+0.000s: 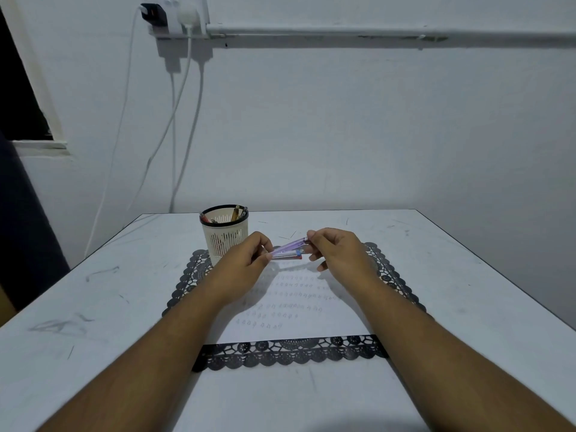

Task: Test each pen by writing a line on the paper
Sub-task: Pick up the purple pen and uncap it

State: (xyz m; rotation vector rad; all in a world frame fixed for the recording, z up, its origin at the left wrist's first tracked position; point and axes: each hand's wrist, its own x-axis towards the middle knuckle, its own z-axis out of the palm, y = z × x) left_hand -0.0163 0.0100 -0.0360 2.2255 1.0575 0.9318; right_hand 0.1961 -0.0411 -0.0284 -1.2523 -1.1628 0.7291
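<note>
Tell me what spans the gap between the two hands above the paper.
Head view: translucent purple pens, held at one end by the left hand and at the other by the right hand.

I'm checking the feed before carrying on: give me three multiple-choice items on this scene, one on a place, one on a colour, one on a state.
1. Where does the pen holder stand?
A. at the far left corner of the black lace mat
B. on the bare table by the near edge
C. on the window sill

2. What colour is the barrel of the upper pen between the hands?
A. green
B. translucent purple
C. black

3. What is on the paper?
A. nothing, it is blank
B. rows of small written marks
C. a large ink spill

Answers: 1 A, its base sits on the mat's far left corner. 2 B, the barrel reads pale purple. 3 B, several rows of marks cross the sheet.
</note>
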